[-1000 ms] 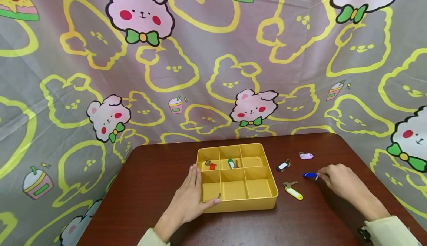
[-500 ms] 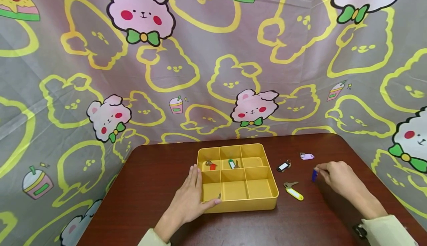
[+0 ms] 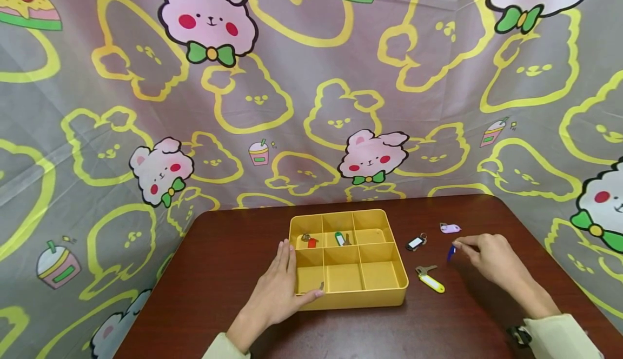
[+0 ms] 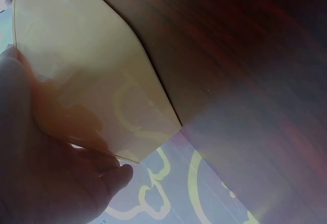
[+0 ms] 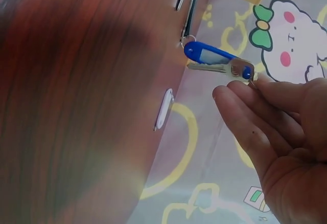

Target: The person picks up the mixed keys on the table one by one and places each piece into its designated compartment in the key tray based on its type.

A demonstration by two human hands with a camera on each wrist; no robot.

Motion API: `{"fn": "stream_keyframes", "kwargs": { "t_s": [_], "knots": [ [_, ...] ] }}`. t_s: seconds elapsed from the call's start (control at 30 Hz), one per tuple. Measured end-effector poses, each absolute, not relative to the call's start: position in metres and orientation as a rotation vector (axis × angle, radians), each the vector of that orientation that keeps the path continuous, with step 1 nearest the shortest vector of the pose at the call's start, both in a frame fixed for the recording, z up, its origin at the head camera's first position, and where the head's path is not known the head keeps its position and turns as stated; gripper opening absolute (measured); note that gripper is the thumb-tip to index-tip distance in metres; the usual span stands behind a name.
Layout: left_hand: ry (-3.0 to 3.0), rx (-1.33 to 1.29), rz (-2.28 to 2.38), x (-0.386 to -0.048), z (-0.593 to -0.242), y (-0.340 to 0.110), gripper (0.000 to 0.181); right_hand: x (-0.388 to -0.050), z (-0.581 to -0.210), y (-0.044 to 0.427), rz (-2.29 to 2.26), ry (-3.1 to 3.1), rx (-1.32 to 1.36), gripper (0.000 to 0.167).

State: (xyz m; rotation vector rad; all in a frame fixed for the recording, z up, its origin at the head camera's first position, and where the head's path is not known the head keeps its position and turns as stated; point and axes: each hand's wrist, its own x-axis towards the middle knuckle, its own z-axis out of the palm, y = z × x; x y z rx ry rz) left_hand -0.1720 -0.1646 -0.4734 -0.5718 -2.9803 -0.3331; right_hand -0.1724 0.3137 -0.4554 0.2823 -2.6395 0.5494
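Note:
My right hand pinches the ring end of a key with a blue tag between thumb and fingertips, over the right side of the table. In the right wrist view the metal key hangs beside its blue tag. My left hand rests against a yellow divided box. Its straight fingers lie along the left wall, and the thumb lies over the front rim. Inside the box are a key with a red tag, back left, and one with a green tag, back middle.
A small metal piece shows in the front-left compartment, partly hidden. Right of the box lie keys with a black tag, a yellow tag and a lilac tag. A patterned cloth hangs behind the dark table.
My right hand has lifted the blue-tagged key; its tag, lying flat at first, now hangs below the fingertips. That hand has shifted slightly left. My left hand stays at the box.

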Motion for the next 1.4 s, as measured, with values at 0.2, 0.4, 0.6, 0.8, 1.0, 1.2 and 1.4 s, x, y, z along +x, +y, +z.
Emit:
{"fn": "stream_keyframes", "kwargs": {
  "t_s": [0.2, 0.4, 0.6, 0.8, 1.0, 1.2, 1.4],
  "knots": [
    [-2.98, -0.57, -0.343, -0.172, -0.473, -0.164, 0.125, -0.173, -0.453, 0.31, 0.584, -2.627, 0.271, 0.009],
    [-2.981, -0.568, -0.341, -0.172, -0.473, -0.164, 0.125, -0.173, -0.449, 0.304, 0.688, -2.621, 0.2, 0.014],
    [-2.984, -0.56, -0.35, -0.172, -0.474, -0.164, 0.125, -0.174, -0.447, 0.298, 0.805, -2.611, 0.152, 0.016],
    [-2.983, -0.561, -0.361, -0.172, -0.474, -0.164, 0.125, -0.172, -0.445, 0.293, 0.909, -2.645, 0.124, 0.023],
    [-2.987, -0.565, -0.379, -0.171, -0.474, -0.164, 0.124, -0.174, -0.446, 0.288, 1.055, -2.63, 0.147, 0.026],
    [-2.986, -0.567, -0.377, -0.171, -0.474, -0.164, 0.124, -0.175, -0.446, 0.283, 1.215, -2.623, 0.151, 0.028],
    [-2.984, -0.564, -0.367, -0.172, -0.475, -0.164, 0.126, -0.177, -0.443, 0.276, 1.388, -2.591, 0.149, 0.031]
  ]
}}
